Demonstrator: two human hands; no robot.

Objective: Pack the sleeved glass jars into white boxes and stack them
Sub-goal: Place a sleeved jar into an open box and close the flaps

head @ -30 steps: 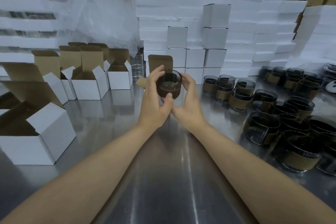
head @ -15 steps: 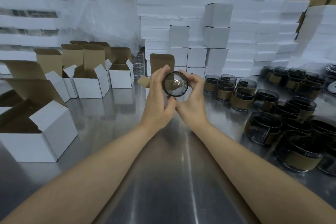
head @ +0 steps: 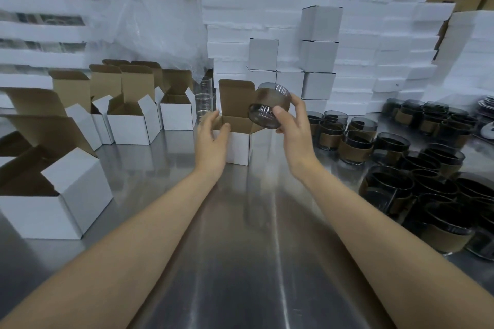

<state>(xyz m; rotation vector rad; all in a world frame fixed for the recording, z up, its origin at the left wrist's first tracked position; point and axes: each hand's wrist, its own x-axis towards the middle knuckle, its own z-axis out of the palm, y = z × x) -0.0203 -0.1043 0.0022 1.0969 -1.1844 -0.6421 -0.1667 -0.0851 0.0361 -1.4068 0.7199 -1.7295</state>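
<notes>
While the sleeved jar (head: 267, 108) hangs tilted at frame centre, pinched between thumb and fingers of your right hand (head: 296, 128), your left hand (head: 211, 141) lies loosely spread at the open white box (head: 239, 147) just below. This looks like the loading step: level the jar, then lower it in.

Head-worn wide-angle camera looks forward and down, close over the steel table (head: 240, 270).
</notes>
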